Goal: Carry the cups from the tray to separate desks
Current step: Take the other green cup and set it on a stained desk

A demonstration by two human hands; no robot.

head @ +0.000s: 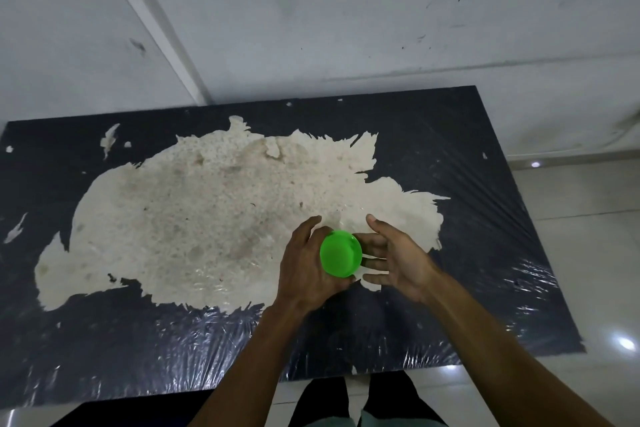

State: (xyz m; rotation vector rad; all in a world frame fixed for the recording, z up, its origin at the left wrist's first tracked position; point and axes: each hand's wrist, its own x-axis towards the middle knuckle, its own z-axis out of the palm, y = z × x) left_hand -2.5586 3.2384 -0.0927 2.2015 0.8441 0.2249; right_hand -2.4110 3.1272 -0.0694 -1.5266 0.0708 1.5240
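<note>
The left hand curls around a green plastic cup and holds it over the desk — the right hand is open beside the cup, fingers straight. The dark desk top has a big worn pale patch. Behind stands a white wall.

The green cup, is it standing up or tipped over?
Standing up. The green cup shows its round rim facing the camera, above the desk. The left hand grips its side.
</note>
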